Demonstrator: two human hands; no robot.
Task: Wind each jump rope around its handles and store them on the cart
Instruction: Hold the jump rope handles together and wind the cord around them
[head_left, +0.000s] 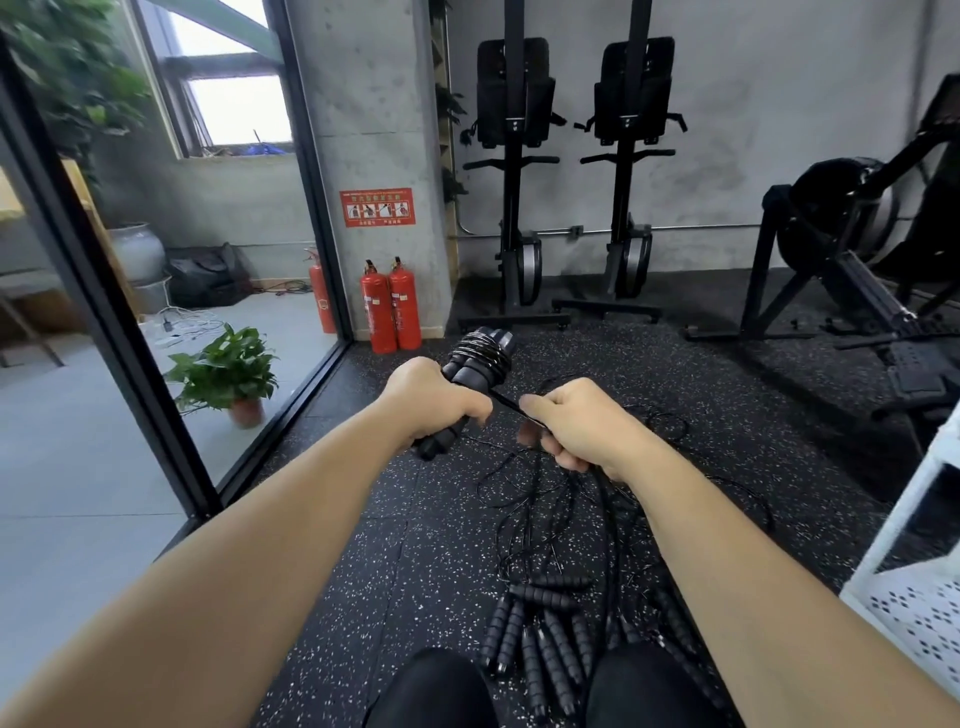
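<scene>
1. At the centre of the frame, the left hand is wrapped tight round a pair of black handles. They are held side by side and tilted up and away, with several turns of rope coiled about their upper ends.
2. Just right of it, the right hand is curled round the thin black cord, which runs taut from the handles into its fingers. The two hands are near each other but apart.
3. Below the hands, more cord trails down onto the speckled black floor. There a heap of unwound jump ropes lies tangled at lower centre, between the person's knees.
4. At the lower right edge stands a white perforated cart, only partly in view.
5. Farther off, two red fire extinguishers stand by a concrete pillar above the hands. A potted plant sits behind glass at left, and two upright rowing machines lean on the wall at upper centre.
</scene>
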